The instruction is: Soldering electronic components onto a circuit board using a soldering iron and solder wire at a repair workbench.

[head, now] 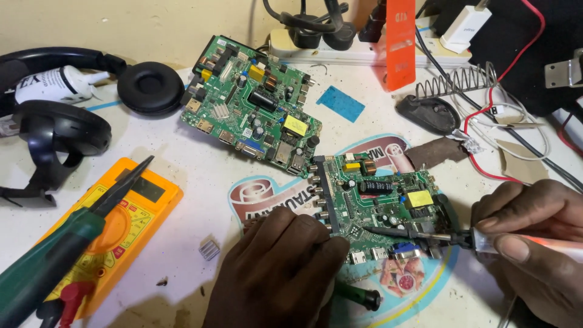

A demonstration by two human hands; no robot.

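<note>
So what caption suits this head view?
Left hand steadies a circuit board; right hand touches a soldering iron to it.

Orange multimeter's dark screen (pixel 144 188) (left); round printed sticker (pixel 267 197) on table.

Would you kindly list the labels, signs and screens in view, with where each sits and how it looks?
Multimeter screen: dark rectangle on the orange meter, left, partly under pliers.
Tube: white, black print, far left by headphones.
Orange tag: upright strip, top centre.
Mat print: red, blue round logo beneath the circuit board by both hands.
</note>
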